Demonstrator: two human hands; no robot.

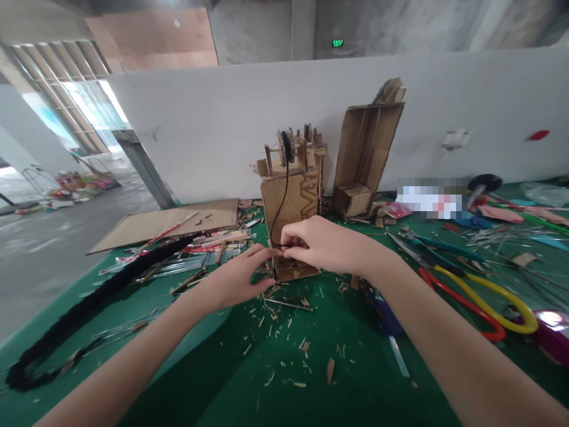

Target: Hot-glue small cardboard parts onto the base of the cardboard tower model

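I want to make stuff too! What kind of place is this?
Probably a craft workshop: a green table strewn with scraps, a cardboard model with a black cord, and big cutters nearby.

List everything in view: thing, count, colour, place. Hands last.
cardboard tower model: 1, brown, centre of table, wheels on top
cord: 1, black, runs from a top wheel down the tower front to the hands
open cardboard box: 1, brown, upright against the wall, right of the tower
flat cardboard sheet: 1, brown, far left of table
fuzzy rope: 1, black, along the left table edge
cutters: 1, yellow and red handles, right of the right arm
sticks and chips: many, tan, scattered below the tower
table: 1, green top
wall panel: 1, white, behind the table
left hand: fingertips at the tower base
right hand: pinching the cord at the tower front
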